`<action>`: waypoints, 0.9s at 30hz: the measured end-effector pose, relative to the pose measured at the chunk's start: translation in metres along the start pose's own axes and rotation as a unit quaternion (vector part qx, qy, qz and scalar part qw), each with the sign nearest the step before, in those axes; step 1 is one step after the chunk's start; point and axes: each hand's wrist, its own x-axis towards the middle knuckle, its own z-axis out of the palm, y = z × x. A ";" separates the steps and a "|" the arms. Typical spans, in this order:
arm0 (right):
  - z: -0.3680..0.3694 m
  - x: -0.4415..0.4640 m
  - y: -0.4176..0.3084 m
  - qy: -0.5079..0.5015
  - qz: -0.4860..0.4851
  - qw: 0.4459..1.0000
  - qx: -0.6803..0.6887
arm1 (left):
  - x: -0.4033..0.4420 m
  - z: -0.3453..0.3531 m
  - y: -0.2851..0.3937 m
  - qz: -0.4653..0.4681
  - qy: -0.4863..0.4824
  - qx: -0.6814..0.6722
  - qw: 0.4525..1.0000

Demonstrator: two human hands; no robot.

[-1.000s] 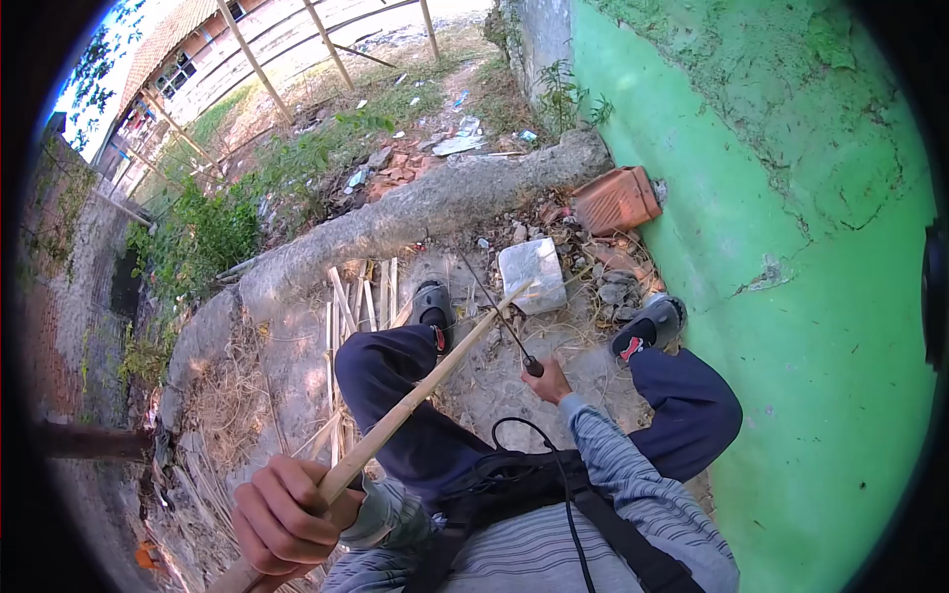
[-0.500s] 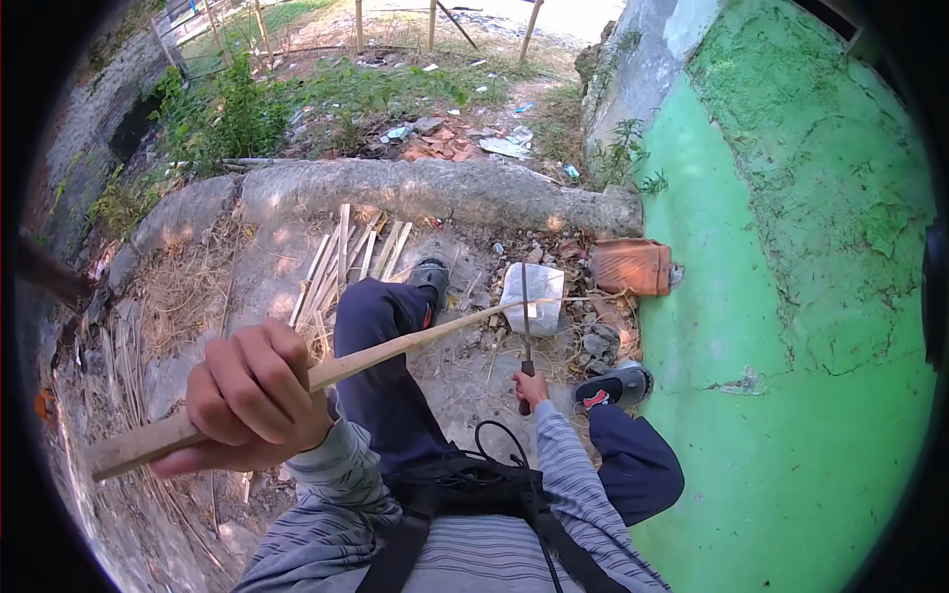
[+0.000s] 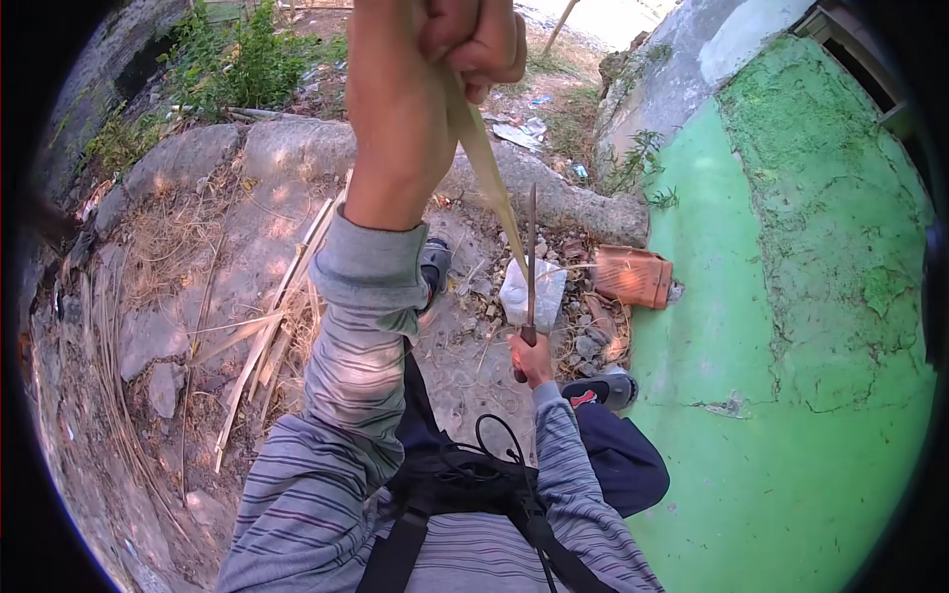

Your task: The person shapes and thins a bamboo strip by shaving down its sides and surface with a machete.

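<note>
My left hand (image 3: pixel 405 99) is raised high at the top of the view, fingers wrapped round a pale bamboo strip (image 3: pixel 487 173). The strip slants down from the fist, its lower end over a whitish block (image 3: pixel 514 296) on the ground. Low in front of me, my right hand (image 3: pixel 536 360) is closed on the dark handle of a long knife (image 3: pixel 532 247). Its narrow blade points away from me, over the block and close beside the strip. The strip's upper end is hidden by my left hand or out of view.
Split bamboo pieces (image 3: pixel 262 351) lie on the ground at left. An orange hollow brick (image 3: pixel 633 276) sits beside the green wall (image 3: pixel 732 326) at right. A low stone ledge (image 3: pixel 563 208) runs across ahead, with rubble before it. My shoe (image 3: pixel 615 389) is near the wall.
My left hand has swung up and forward from the lower left, and the bamboo strip now stands steeper. The knife has shifted slightly. Bamboo pieces at left lie differently.
</note>
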 end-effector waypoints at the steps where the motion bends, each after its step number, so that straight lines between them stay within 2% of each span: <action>1: -0.001 0.010 -0.003 0.020 -0.008 1.000 -0.011 | 0.011 0.006 -0.011 0.000 -0.001 -0.004 1.000; 4: 0.004 0.027 -0.018 0.052 -0.009 0.999 -0.002 | 0.037 0.025 -0.029 0.044 -0.038 0.002 0.998; 6: 0.008 0.032 -0.034 0.063 0.002 0.998 0.018 | 0.046 0.038 -0.028 -0.021 0.039 0.082 0.996; 7: 0.009 0.033 -0.040 0.037 0.006 0.997 0.061 | 0.049 0.041 -0.031 -0.046 0.064 0.107 0.991; 8: 0.009 0.037 -0.046 0.011 0.009 0.994 0.106 | 0.054 0.040 -0.038 -0.028 0.050 0.099 0.993; 11: 0.004 0.052 -0.058 0.013 -0.009 0.994 0.110 | 0.061 0.044 -0.050 -0.004 0.026 0.099 0.995; 13: -0.004 0.075 -0.029 0.030 -0.020 0.996 0.085 | 0.062 0.046 -0.056 0.031 0.005 0.083 0.996; 15: -0.010 0.088 0.014 0.131 -0.044 0.989 -0.059 | 0.066 0.046 -0.063 0.049 -0.007 0.068 0.996; 16: -0.019 0.091 0.036 0.146 0.003 0.988 -0.046 | 0.067 0.043 -0.063 0.063 -0.013 0.053 0.997; 18: -0.040 0.088 0.086 0.178 0.179 0.967 -0.020 | 0.067 0.040 -0.063 0.092 -0.039 0.056 0.993; 21: -0.045 0.085 0.097 0.194 0.176 0.965 -0.025 | 0.067 0.030 -0.067 0.085 -0.044 0.029 0.995; 22: -0.048 0.089 0.100 0.148 0.186 0.968 0.074 | 0.068 0.024 -0.070 0.078 -0.059 0.015 0.995; 23: -0.045 0.083 0.103 0.152 0.196 0.966 0.079 | 0.069 0.017 -0.073 0.070 -0.073 0.001 0.995; 25: -0.042 0.087 0.087 0.044 0.188 0.956 0.219 | 0.073 0.018 -0.074 0.087 -0.079 0.052 0.992; 27: -0.036 0.083 0.081 0.036 0.195 0.944 0.264 | 0.073 0.025 -0.075 0.114 -0.085 0.067 0.987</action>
